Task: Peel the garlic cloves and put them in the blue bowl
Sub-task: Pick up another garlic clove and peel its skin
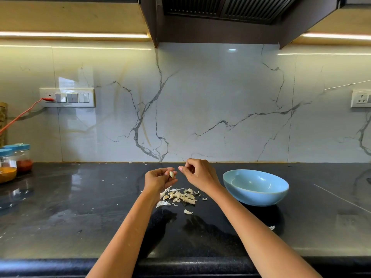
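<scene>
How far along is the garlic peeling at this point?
Some peeling is done: skins litter the counter. The left hand holds a garlic clove; the right hand is curled just beside it. The blue bowl looks empty, so no cloves are visibly in it.

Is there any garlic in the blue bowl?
No, the blue bowl shows only its bare inside, while the garlic clove sits in the left hand.
</scene>
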